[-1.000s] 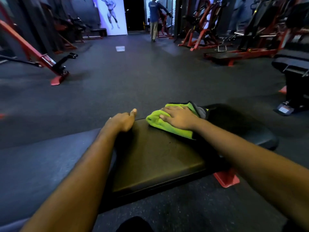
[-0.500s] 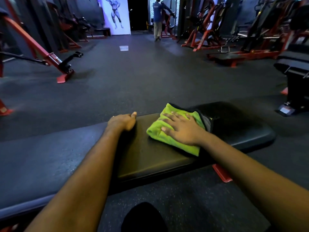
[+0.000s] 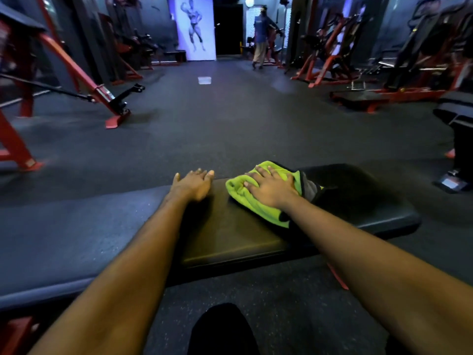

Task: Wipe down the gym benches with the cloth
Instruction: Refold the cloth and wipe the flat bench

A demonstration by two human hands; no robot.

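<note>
A long black padded gym bench (image 3: 230,242) runs across the view in front of me. A folded lime-green cloth (image 3: 258,208) with a grey edge lies on its pad near the far edge. My right hand (image 3: 270,187) presses flat on the cloth, fingers spread and straight. My left hand (image 3: 192,184) rests on the far edge of the bench just left of the cloth, fingers extended over the edge, holding nothing.
Dark rubber floor stretches ahead. Red-framed machines (image 3: 84,80) stand at left and red-framed machines (image 3: 384,73) at right. Another black bench (image 3: 458,124) is at the right edge. A person (image 3: 261,37) walks at the far end. A small white object (image 3: 204,80) lies on the floor.
My right hand has slid the cloth slightly toward the far edge of the bench. My left hand has uncurled from a loose fist to straight fingers. The view has tilted up a little.
</note>
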